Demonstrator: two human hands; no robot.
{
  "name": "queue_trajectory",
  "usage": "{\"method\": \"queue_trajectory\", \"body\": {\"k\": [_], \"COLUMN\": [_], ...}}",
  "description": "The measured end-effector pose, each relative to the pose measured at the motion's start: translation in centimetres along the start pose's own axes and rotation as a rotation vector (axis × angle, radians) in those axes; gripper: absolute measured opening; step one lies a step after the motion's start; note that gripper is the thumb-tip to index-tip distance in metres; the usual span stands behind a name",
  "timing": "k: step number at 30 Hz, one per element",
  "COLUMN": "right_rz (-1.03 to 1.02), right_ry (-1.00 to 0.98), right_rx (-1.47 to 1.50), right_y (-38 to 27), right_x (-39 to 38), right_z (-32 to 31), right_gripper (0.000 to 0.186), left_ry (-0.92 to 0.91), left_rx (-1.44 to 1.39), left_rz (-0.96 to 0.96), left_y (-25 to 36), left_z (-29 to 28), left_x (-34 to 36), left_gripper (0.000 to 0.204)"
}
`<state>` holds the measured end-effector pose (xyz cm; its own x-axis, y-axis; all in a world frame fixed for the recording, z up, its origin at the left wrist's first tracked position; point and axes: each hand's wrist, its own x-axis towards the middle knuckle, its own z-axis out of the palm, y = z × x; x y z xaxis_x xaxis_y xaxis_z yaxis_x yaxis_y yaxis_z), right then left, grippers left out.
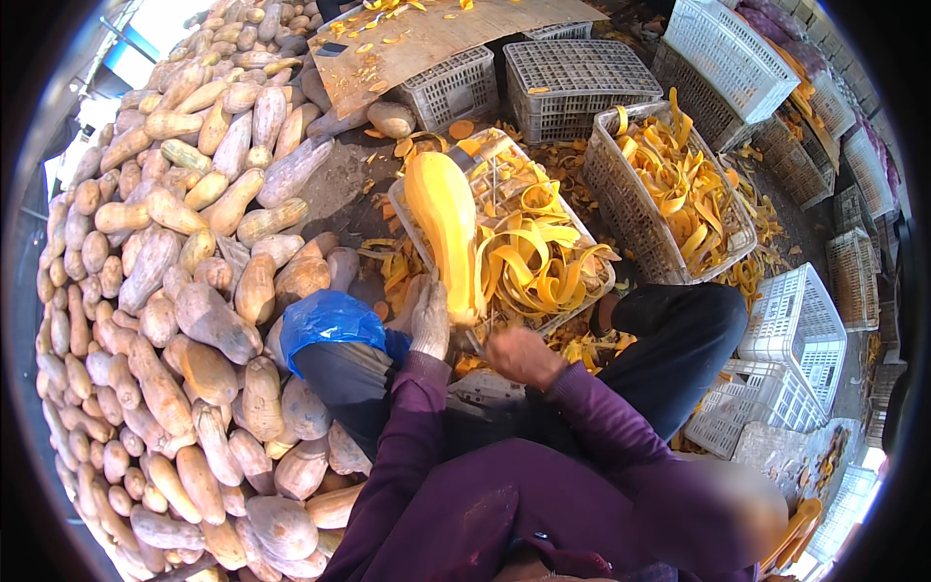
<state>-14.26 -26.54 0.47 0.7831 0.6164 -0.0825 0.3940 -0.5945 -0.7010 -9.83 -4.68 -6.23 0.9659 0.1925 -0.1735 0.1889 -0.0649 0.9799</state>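
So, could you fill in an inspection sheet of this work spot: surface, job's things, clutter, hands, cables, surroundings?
Surface: pale crate, strewn with peel.
Job's things: yellow squash, looks peeled, lying over the crate.
Clutter: loose peel around the crate; more fills the peel bin to the right.
Hands: left hand against the squash's side; right hand curled near its lower end, any tool in it not discernible.
Cables: nothing seen.
Surroundings: big squash pile left, board ahead, stacked crates far right.

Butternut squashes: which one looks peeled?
The smooth, bright yellow squash against the left hand; the piled squashes at left show duller, mostly tan skin.
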Motion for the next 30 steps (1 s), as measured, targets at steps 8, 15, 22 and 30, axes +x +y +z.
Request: {"method": "queue_trajectory", "body": {"k": [8,15,22,30], "right_rz": [-0.249,-0.094,-0.198,-0.077], "right_ry": [0.507,0.378,0.266,0.268], "right_rx": [-0.277,-0.358,-0.378,-0.246], "right_y": [2.0,4.8,4.8,-0.7], "right_x": [9.8,22.8,13.3,1.3], "right_z": [-8.4,-12.1,-5.7,0.6], "right_gripper": [0.017,0.03,0.027,0.022], "left_ry": [0.034,0.012,0.016,-0.051], "left_rx": [-0.244,-0.112,-0.331,-0.584], "left_rz": [-0.154,-0.132,-0.146,-0.089], "left_y": [2.3,5.1,0.6,-4.7], "left_z": [-0.3,0.8,1.2,-0.5], "left_x": [-1.2,-2.2,-1.0,2.1], "left_gripper": [0.074,0.073,0.059,0.061]}}
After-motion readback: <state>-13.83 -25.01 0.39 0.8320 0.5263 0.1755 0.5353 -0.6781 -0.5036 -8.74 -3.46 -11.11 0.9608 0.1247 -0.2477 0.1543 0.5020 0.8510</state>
